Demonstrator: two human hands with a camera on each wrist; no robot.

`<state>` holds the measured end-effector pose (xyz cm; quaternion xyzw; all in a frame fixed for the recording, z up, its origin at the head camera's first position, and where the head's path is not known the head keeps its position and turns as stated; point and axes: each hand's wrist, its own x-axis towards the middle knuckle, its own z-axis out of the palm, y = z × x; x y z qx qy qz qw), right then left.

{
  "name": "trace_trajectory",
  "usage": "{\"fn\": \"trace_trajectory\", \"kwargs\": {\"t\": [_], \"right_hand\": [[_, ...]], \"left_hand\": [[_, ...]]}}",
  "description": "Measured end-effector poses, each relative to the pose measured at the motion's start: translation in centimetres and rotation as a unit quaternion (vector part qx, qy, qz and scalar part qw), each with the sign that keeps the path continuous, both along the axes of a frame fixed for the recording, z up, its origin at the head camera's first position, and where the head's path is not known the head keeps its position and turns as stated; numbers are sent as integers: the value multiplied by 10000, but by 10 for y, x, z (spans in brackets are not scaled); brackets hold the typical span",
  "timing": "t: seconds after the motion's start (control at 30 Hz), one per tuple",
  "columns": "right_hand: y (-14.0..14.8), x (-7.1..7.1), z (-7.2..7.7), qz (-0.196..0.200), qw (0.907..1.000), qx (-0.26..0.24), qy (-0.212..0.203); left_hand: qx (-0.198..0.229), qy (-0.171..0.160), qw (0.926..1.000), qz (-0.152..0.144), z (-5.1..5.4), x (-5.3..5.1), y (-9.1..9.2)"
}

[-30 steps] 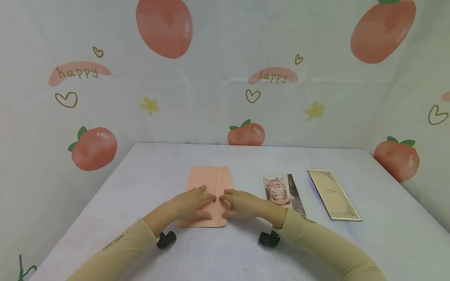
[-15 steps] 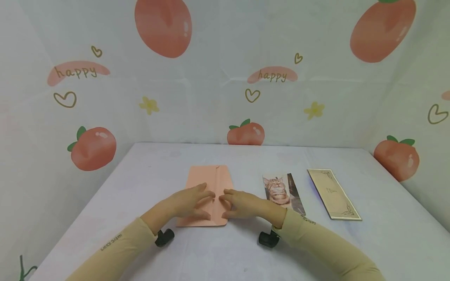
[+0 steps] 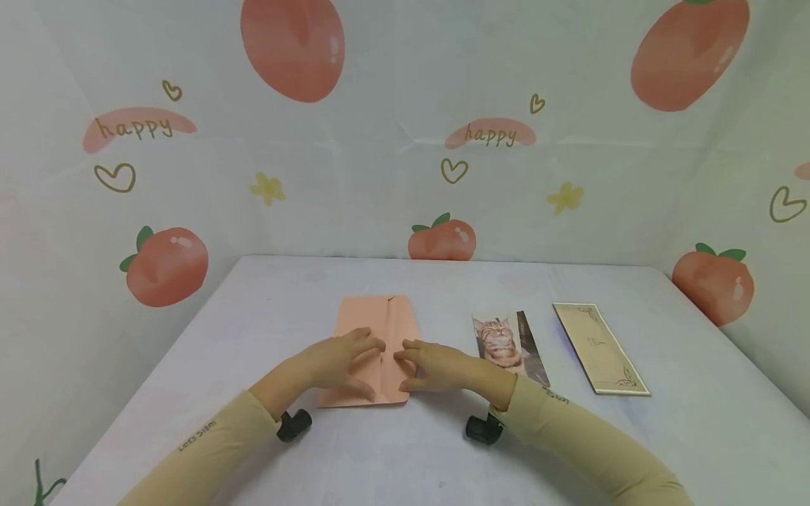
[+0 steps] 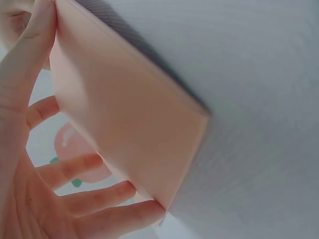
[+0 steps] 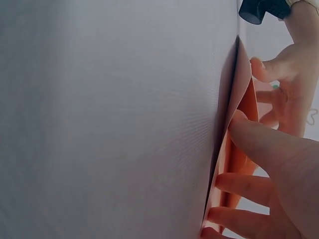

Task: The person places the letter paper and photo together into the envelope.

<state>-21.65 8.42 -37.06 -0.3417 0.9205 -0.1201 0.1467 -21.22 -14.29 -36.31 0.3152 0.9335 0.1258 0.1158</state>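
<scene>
A peach-coloured paper envelope (image 3: 361, 316) lies on the table, with a lengthwise slit near its middle. Over its left part is my left hand (image 3: 335, 362), fingers spread and lightly bent. In the left wrist view, the thumb and fingertips of that hand touch the edge of a raised paper panel (image 4: 124, 109). My right hand (image 3: 436, 365) rests at the right part, its fingertips by the slit. The right wrist view has the thumb (image 5: 241, 122) and fingers against the paper edge, beside a gap showing a darker orange inside.
Right of the envelope lies a cat-picture card (image 3: 500, 343), partly under my right forearm. Farther right is a flat gold-coloured card or box (image 3: 598, 348) with corner ornaments. A patterned cloth (image 3: 380, 176) hangs behind the white-covered table (image 3: 380, 464).
My left hand has shifted slightly left and away from the right hand, along with the paper edge, and the slit looks a little wider. The right hand stays in place.
</scene>
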Motion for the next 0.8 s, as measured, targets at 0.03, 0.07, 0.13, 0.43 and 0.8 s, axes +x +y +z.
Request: {"fn": "trace_trajectory", "kwargs": {"t": [0.03, 0.07, 0.13, 0.43, 0.8], "right_hand": [[0, 0, 0, -7, 10000, 4, -9], [0, 0, 0, -17, 10000, 8, -27], [0, -1, 0, -33, 10000, 12, -56], [3, -2, 0, 78, 9999, -59, -87], [4, -4, 0, 10, 9997, -208, 152]], "left_hand": [[5, 16, 10000, 0, 0, 0, 0], [16, 30, 10000, -3, 0, 0, 0], [7, 63, 10000, -7, 0, 0, 0], [-15, 19, 10000, 34, 3, 2, 0], [61, 131, 9999, -87, 0, 1, -1]]}}
